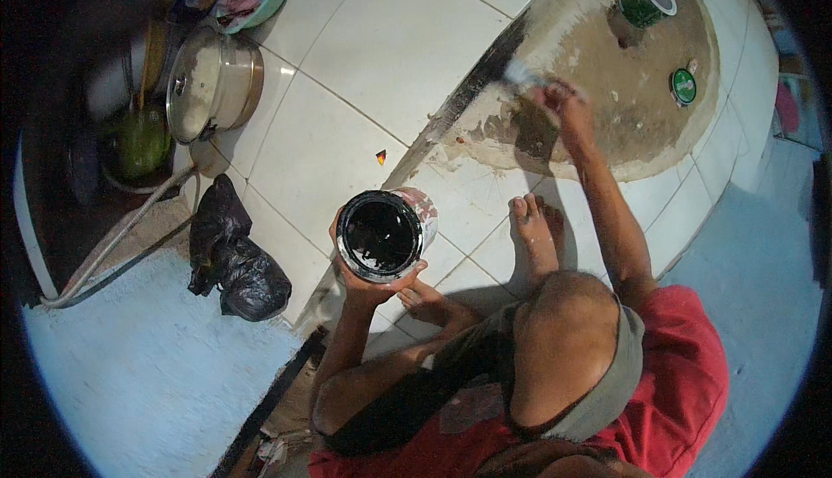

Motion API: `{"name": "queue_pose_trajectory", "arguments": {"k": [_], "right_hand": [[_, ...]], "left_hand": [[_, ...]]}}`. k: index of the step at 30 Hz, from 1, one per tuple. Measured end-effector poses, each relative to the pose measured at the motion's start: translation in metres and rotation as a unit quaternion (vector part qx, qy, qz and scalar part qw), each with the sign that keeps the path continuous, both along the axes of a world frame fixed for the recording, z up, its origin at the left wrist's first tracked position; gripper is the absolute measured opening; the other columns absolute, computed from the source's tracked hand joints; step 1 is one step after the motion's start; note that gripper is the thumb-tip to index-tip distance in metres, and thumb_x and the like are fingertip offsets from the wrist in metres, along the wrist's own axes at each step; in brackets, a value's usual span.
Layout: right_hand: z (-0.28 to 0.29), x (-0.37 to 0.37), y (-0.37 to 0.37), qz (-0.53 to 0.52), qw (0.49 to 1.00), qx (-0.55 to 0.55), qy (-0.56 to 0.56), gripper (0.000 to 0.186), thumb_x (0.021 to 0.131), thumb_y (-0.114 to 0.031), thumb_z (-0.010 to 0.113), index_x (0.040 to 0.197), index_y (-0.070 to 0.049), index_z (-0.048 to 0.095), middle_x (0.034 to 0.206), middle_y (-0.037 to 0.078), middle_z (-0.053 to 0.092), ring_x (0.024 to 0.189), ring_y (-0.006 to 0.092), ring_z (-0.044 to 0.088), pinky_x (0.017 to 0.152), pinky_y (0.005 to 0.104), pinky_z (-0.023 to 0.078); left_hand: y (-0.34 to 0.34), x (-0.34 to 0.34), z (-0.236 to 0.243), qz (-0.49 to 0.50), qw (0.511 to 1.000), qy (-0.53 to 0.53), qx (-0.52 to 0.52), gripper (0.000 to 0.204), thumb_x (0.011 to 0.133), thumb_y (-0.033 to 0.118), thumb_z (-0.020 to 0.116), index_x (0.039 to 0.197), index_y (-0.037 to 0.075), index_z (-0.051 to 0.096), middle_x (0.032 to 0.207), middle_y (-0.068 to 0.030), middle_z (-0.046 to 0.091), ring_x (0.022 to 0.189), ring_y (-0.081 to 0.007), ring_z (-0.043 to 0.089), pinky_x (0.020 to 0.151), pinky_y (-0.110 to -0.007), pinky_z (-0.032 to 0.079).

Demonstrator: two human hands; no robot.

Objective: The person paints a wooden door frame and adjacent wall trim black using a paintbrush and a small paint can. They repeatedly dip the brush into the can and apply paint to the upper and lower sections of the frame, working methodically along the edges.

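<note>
My left hand (373, 289) is wrapped round an open paint can (425, 209) with black paint (379, 231) inside and black smears about its rim. Stretched out at the far right, my right hand (565, 104) grips a paintbrush (520, 75), blurred by motion. Its pale end is over the edge of a worn, brownish cement patch (598, 105). Along that edge runs a black strip (472, 92) beside the white tiles.
A green can with a white rim (648, 3) and a round green lid (683, 86) are on the cement. To the left are a lidded steel pot (212, 84), a basin with cloths (269, 1), a hose (104, 257) and a black plastic bag (234, 257). My bare feet (533, 231) rest on tiles.
</note>
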State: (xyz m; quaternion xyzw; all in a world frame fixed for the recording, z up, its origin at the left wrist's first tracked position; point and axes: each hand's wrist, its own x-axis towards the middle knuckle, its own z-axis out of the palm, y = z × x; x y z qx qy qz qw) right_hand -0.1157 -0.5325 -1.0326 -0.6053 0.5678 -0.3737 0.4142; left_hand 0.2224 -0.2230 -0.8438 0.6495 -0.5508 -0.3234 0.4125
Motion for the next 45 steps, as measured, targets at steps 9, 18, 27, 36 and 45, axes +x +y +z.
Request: {"name": "queue_pose_trajectory", "arguments": {"k": [9,18,27,36,45], "right_hand": [[0.035,0.054,0.109,0.049,0.979,0.133,-0.148,0.035,0.107,-0.02,0.07,0.137,-0.001,0.07,0.1,0.013,0.079,0.084,0.0216,0.077,0.077,0.036,0.064],[0.131,0.048,0.111,0.191,0.891,0.307,-0.273,0.033,0.098,-0.012,0.08,0.127,0.001,0.072,0.105,0.012,0.076,0.084,0.0197,0.078,0.078,0.0351,0.068],[0.209,0.033,0.092,0.174,0.962,0.07,-0.197,0.029,0.094,-0.007,0.085,0.119,0.001,0.072,0.099,0.01,0.077,0.08,0.0135,0.074,0.07,0.0296,0.061],[0.269,0.049,0.114,0.29,0.94,-0.044,-0.176,0.028,0.09,-0.008,0.086,0.115,0.0,0.074,0.093,0.01,0.08,0.077,0.0166,0.075,0.069,0.0313,0.059],[0.268,0.104,0.113,0.512,0.856,-0.066,0.03,0.031,0.087,-0.015,0.083,0.115,-0.006,0.073,0.095,0.015,0.078,0.08,0.0337,0.078,0.074,0.0393,0.061]], "left_hand": [[0.011,0.0,-0.012,0.001,0.99,0.124,0.069,0.138,0.063,0.014,0.103,0.167,0.007,0.013,0.156,-0.022,0.053,0.146,-0.0348,0.054,0.125,-0.051,0.042],[0.009,0.0,-0.016,0.073,0.986,0.1,0.111,0.133,0.063,0.01,0.101,0.165,0.007,0.016,0.155,-0.0209,0.052,0.143,-0.0316,0.056,0.122,-0.049,0.046],[0.007,-0.023,-0.032,0.1,0.992,0.055,0.045,0.138,0.058,0.023,0.108,0.166,0.008,0.023,0.153,-0.0212,0.052,0.141,-0.0358,0.056,0.12,-0.049,0.049],[-0.009,-0.03,-0.025,0.084,0.996,-0.021,-0.006,0.124,0.057,0.027,0.106,0.159,0.006,0.04,0.153,-0.0192,0.056,0.14,-0.0377,0.06,0.12,-0.048,0.049],[-0.015,-0.035,-0.016,0.065,0.998,-0.023,-0.01,0.123,0.059,0.028,0.106,0.16,0.006,0.039,0.156,-0.0202,0.054,0.146,-0.0412,0.054,0.124,-0.049,0.044]]}}
